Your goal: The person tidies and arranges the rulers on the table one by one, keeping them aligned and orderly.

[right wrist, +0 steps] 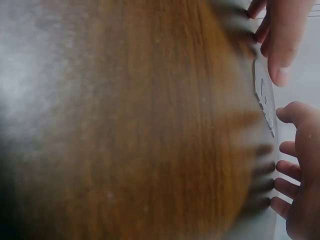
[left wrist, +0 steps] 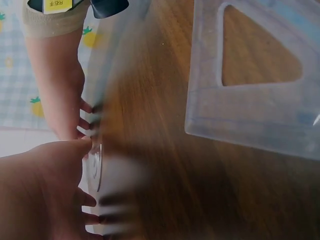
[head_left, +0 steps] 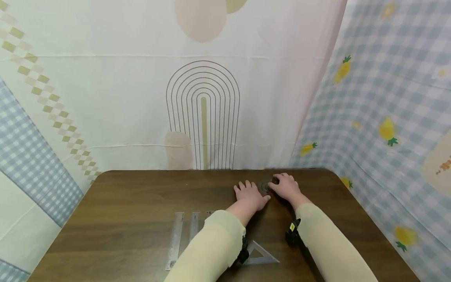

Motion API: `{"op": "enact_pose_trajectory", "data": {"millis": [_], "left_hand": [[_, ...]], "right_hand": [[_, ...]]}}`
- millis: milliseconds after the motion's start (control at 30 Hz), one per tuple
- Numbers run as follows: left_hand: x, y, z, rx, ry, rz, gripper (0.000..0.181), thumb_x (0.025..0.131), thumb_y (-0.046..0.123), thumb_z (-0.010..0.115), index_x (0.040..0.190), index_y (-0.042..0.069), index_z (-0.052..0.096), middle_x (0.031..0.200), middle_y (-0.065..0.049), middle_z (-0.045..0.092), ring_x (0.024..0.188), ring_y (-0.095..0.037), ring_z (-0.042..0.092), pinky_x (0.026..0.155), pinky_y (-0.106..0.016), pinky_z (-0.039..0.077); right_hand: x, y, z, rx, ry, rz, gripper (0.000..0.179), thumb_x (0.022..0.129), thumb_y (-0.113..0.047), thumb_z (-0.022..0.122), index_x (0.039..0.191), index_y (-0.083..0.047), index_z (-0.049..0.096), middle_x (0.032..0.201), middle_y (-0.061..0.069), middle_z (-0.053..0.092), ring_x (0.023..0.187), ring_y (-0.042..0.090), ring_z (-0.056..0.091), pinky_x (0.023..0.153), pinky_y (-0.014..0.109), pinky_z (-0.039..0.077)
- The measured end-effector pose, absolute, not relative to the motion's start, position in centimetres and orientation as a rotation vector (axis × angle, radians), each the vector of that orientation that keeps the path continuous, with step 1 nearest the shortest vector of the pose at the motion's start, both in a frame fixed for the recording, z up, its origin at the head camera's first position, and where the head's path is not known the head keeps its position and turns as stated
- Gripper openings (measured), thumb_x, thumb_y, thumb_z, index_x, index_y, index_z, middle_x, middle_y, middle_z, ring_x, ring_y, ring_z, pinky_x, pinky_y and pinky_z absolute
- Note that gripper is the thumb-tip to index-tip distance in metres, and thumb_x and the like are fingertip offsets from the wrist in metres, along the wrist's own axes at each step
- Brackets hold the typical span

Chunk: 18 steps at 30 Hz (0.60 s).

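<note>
A clear plastic protractor (head_left: pixel 265 185) lies near the table's far edge, between my two hands. My left hand (head_left: pixel 248 196) rests at its left with the fingers spread and the thumb out toward the right. On the other side, my right hand (head_left: pixel 287 187) has its fingers loosely bent, thumb near the protractor's right edge. In the right wrist view the right thumb (right wrist: pixel 280 72) is beside the protractor (right wrist: pixel 263 95); whether it touches cannot be told. A transparent set square (left wrist: pixel 250 112) lies under the left forearm, seen closely in the left wrist view.
A clear ruler (head_left: pixel 176 239) and a narrower one (head_left: pixel 194 225) lie left of the left sleeve (head_left: pixel 215 243), which partly covers another clear piece (head_left: pixel 210 213). Patterned cloth (head_left: pixel 141 98) hangs behind the brown wooden table (head_left: pixel 116 219). Checked cloth (head_left: pixel 373 117) hangs at the right.
</note>
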<state>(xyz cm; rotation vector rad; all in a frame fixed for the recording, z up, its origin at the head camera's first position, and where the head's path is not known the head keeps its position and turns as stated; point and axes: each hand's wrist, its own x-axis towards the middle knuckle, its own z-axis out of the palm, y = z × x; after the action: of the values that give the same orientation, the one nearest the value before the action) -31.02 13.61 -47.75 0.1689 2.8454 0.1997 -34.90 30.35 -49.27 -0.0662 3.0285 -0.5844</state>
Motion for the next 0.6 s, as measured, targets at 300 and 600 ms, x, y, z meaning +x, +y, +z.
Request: {"op": "enact_pose_trajectory", "data": {"millis": [300, 600], "left_hand": [[-31.9, 14.7, -48.0, 0.116, 2.828, 0.144, 0.09, 0.09, 0.078, 0.039, 0.16, 0.023, 0.022, 0.165, -0.005, 0.016, 0.151, -0.034, 0.012, 0.119, -0.055, 0.011], [-31.7, 14.9, -48.2, 0.123, 2.826, 0.107, 0.086, 0.092, 0.075, 0.036, 0.161, 0.026, 0.017, 0.166, -0.005, 0.011, 0.151, -0.033, 0.008, 0.119, -0.054, 0.009]], "right_hand": [[-35.0, 30.0, -49.4, -0.096, 3.059, -0.509, 0.056, 0.099, -0.04, 0.057, 0.143, -0.004, 0.052, 0.144, 0.027, 0.042, 0.131, 0.05, 0.034, 0.101, 0.068, 0.029], [-35.1, 30.0, -49.5, -0.073, 3.063, -0.483, 0.057, 0.097, -0.042, 0.058, 0.143, -0.008, 0.054, 0.144, 0.026, 0.042, 0.131, 0.049, 0.035, 0.101, 0.068, 0.029]]}}
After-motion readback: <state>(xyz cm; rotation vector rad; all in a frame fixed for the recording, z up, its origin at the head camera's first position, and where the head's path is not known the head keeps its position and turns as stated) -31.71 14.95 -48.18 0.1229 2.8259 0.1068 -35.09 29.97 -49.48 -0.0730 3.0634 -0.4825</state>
